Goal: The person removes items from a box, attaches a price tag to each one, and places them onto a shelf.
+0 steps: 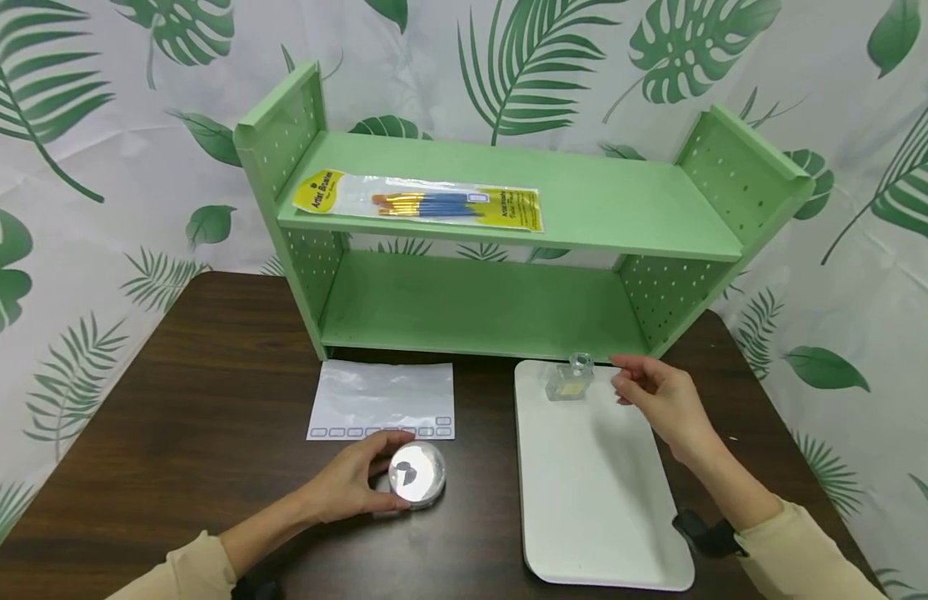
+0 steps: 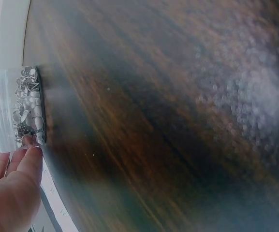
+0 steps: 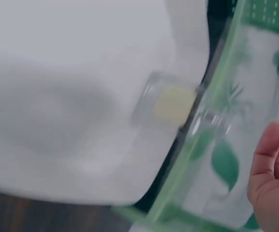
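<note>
My left hand (image 1: 353, 481) holds a round clear tub (image 1: 417, 473) between thumb and fingers, down on the dark table. Its top is bright and reflective, and small silvery metal pieces like thumbtacks show through its side (image 2: 30, 107) in the left wrist view. My right hand (image 1: 662, 404) hovers over the far right part of a white tray (image 1: 595, 500), its fingers loosely bent and holding nothing. Just left of those fingers, apart from them, a small clear glass bottle (image 1: 570, 382) with a pale yellow label stands at the tray's far edge.
A green two-level shelf (image 1: 479, 304) stands at the back of the table (image 1: 134, 417). On its upper board lies a packet of paintbrushes (image 1: 426, 204). A white plastic sheet or bag (image 1: 385, 396) lies flat beyond the tub, left of the tray.
</note>
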Demonstrator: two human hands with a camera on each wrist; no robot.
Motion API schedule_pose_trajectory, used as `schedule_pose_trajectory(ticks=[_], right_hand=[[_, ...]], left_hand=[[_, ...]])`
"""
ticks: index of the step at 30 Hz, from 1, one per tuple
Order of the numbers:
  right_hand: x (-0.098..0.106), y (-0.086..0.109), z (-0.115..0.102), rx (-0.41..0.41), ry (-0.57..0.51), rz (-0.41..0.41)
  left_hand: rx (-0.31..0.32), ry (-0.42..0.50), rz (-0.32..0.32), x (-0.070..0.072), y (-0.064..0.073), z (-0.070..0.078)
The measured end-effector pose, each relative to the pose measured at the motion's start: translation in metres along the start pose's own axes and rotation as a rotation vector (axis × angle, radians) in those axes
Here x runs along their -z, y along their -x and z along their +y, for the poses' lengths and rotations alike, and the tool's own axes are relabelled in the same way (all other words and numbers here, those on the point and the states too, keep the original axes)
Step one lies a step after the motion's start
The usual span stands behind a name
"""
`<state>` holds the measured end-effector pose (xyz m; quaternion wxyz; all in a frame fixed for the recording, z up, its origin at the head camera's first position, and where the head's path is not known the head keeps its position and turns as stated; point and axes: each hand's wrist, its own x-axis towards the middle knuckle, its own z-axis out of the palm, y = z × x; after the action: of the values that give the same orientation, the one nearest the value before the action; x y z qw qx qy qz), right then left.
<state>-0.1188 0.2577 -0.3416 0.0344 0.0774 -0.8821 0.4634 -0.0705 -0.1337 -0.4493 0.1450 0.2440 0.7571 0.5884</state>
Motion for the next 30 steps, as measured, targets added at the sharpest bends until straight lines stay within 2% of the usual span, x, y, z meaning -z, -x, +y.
schedule_pose_trajectory(ticks=[8,17,23,30], right_hand=[[-0.042,-0.017,-0.028,0.007,-0.076,-0.153],[-0.100,-0.032,-0.038,-0.012,-0.159,-0.267],[-0.134,-0.040,-0.039,-0.117,-0.220,-0.318],[-0.163,-0.046,-0.040,-0.239,-0.214,-0.327]], left_hand=[[0.017,-0.026,0.031,0.004,0.002,0.006],[0.037,-0.051,0.049,0.007,0.005,0.009],[0.044,-0.042,0.050,0.005,0.006,0.008],[0.039,-0.046,0.061,0.004,0.005,0.008]])
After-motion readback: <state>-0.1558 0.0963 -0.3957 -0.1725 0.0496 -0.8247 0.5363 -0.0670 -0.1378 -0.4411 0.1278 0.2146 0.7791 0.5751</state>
